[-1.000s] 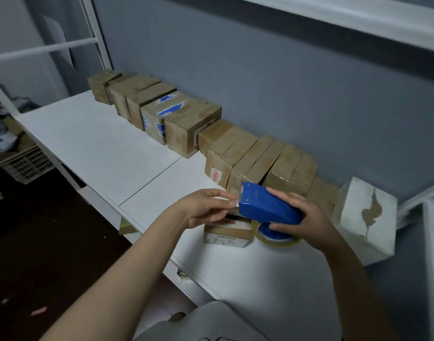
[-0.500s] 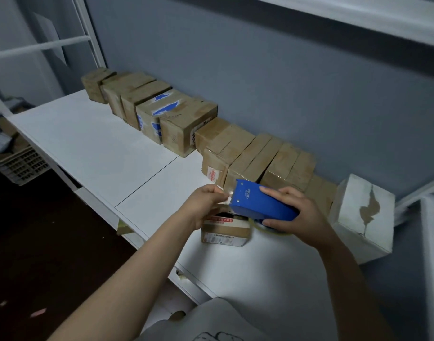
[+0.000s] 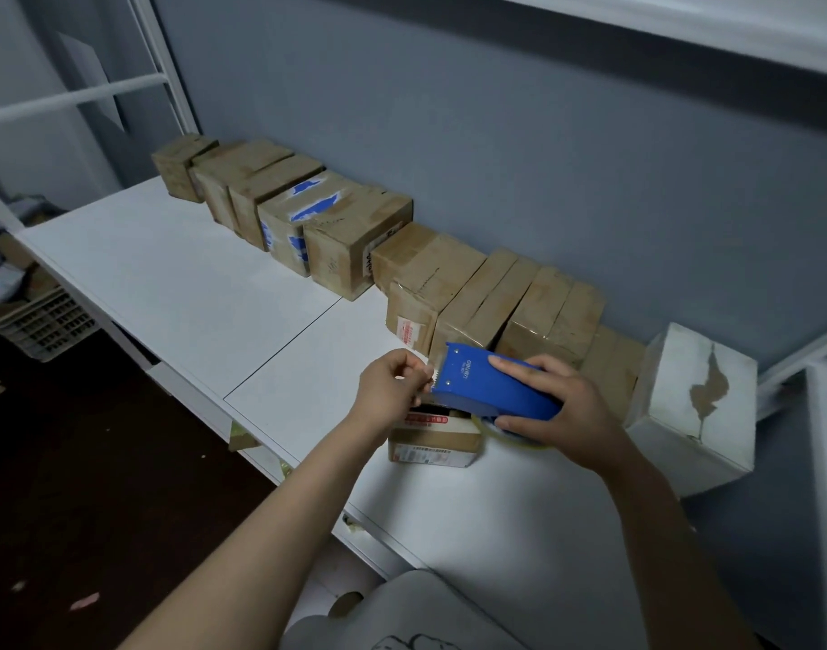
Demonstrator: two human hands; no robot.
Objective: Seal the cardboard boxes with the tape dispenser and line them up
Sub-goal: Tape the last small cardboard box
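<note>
Single head-worn, wide-angle view, positioned above the near edge of the white table (image 3: 167, 283) and facing forward and down. The left hand (image 3: 390, 391) and right hand (image 3: 566, 405) appear close, mid-frame. The row of cardboard boxes (image 3: 346, 246) lines the far wall (image 3: 542, 157).

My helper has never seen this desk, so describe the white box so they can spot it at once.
Follow the long white tabletop to the row of brown cardboard boxes lined against the grey-blue wall. At the row's right end stands the white cube-shaped box. It alone is white, with a torn brown patch on one face.
</note>
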